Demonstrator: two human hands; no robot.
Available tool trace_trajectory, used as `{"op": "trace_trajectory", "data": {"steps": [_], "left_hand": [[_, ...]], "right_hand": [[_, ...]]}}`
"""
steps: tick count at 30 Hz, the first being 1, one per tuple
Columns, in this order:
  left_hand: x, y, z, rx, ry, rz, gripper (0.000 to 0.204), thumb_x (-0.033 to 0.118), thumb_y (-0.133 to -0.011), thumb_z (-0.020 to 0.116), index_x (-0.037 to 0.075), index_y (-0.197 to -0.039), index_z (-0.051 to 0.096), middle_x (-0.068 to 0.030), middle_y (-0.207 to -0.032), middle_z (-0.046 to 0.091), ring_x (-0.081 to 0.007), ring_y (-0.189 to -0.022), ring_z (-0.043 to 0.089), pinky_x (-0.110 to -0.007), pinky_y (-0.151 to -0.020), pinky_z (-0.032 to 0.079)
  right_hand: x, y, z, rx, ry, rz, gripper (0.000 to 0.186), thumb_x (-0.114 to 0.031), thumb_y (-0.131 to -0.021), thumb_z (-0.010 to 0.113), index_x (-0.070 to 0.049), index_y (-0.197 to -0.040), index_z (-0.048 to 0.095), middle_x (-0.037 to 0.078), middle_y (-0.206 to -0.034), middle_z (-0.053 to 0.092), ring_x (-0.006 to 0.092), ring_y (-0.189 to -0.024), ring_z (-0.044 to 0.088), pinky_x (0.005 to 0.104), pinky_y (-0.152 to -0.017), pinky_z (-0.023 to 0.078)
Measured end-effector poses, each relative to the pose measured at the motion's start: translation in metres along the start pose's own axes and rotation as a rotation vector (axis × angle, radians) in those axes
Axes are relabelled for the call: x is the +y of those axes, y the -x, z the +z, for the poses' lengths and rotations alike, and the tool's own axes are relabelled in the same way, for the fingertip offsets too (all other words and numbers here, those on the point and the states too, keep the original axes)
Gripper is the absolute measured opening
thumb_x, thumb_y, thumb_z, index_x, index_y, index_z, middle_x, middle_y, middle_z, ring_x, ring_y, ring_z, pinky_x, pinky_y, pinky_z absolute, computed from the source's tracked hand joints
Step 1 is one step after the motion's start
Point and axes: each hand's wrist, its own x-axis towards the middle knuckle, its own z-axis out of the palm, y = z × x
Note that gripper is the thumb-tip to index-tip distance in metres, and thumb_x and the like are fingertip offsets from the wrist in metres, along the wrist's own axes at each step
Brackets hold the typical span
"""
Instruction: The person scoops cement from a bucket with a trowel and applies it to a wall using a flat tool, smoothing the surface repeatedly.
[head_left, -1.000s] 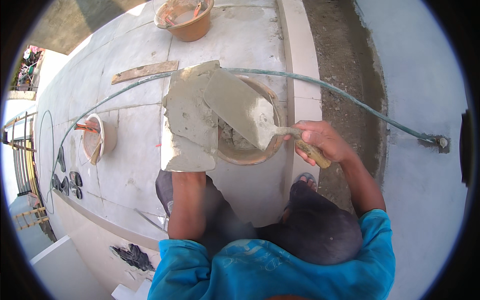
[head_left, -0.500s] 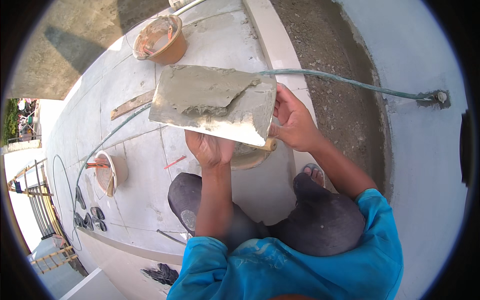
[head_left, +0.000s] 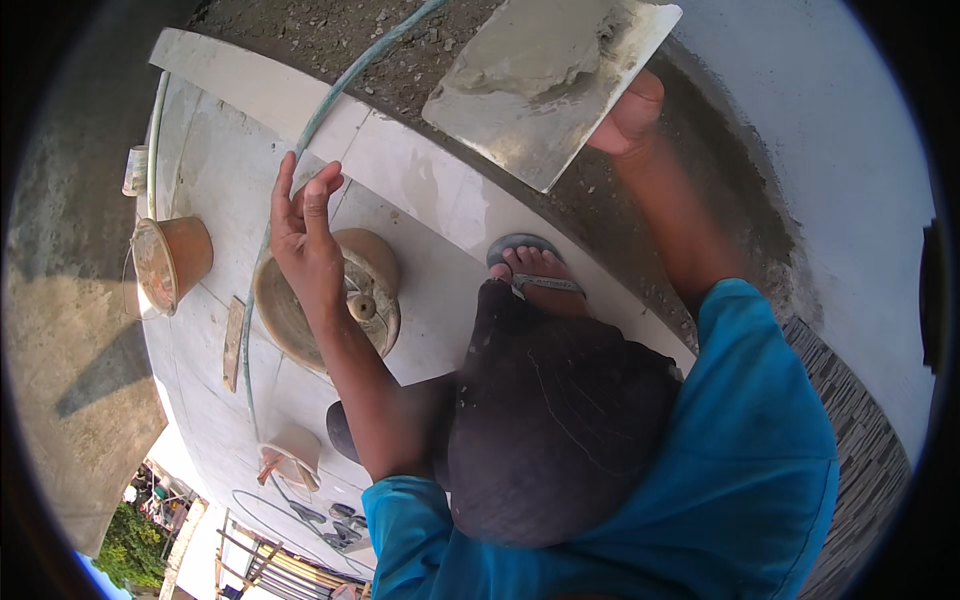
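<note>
My right hand (head_left: 628, 115) supports a flat, light-coloured tile (head_left: 520, 135) from below, its fingers partly hidden behind the edge. Wet grey mortar (head_left: 545, 60) is spread over the tile's upward face, thick at the far end and smeared thin at the near corner. My left hand (head_left: 308, 235) is raised in the air, empty, fingers apart and curling. Below that hand stands a round tub (head_left: 375, 258) of mortar; a tool with a rounded handle (head_left: 361, 306) rests in it.
A tiled ledge (head_left: 415, 170) borders a dirt strip (head_left: 300, 35) beside a pale wall (head_left: 830, 130). A green hose (head_left: 345, 85) crosses the ledge. An orange bucket (head_left: 190, 255), a wooden board (head_left: 234, 345), a smaller bucket (head_left: 295, 450) and sandals (head_left: 345, 525) are on the floor.
My left hand has let go of the tile. My right hand has carried it outward to the right, over the dirt strip. The view has turned right.
</note>
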Motion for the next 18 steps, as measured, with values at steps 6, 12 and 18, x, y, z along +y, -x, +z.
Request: {"op": "trace_trajectory", "data": {"steps": [6,12,18], "left_hand": [[-0.025,-0.027,-0.049,0.050,-0.209,-0.043,0.065,0.000,-0.097,0.056,0.003,-0.157,0.031,-0.0217,-0.132,0.064,-0.0250,-0.113,0.068,-0.036,-0.102,0.048],[-0.044,-0.085,-0.069,0.092,-0.448,-0.230,0.063,0.005,-0.098,0.059,0.006,-0.157,0.036,-0.0195,-0.144,0.056,-0.0270,-0.124,0.061,-0.037,-0.105,0.046],[-0.118,-0.155,-0.027,-0.260,-0.953,-0.075,0.051,0.023,-0.099,0.066,0.000,-0.142,0.054,-0.0182,-0.133,0.064,-0.0254,-0.118,0.064,-0.037,-0.099,0.050]], "right_hand": [[-0.007,0.136,-0.098,0.630,-0.108,0.176,0.049,-0.034,-0.103,0.052,-0.004,-0.141,0.055,0.011,-0.132,0.065,0.0252,-0.116,0.066,0.0436,-0.101,0.053],[0.039,0.172,-0.140,0.857,0.092,0.428,0.041,-0.026,-0.107,0.050,-0.008,-0.144,0.052,0.009,-0.134,0.063,0.0183,-0.114,0.067,0.0384,-0.093,0.058],[0.101,0.132,-0.187,0.905,0.221,0.660,0.044,-0.020,-0.105,0.054,-0.012,-0.148,0.050,0.007,-0.132,0.063,0.0131,-0.110,0.065,0.0317,-0.089,0.057]]}}
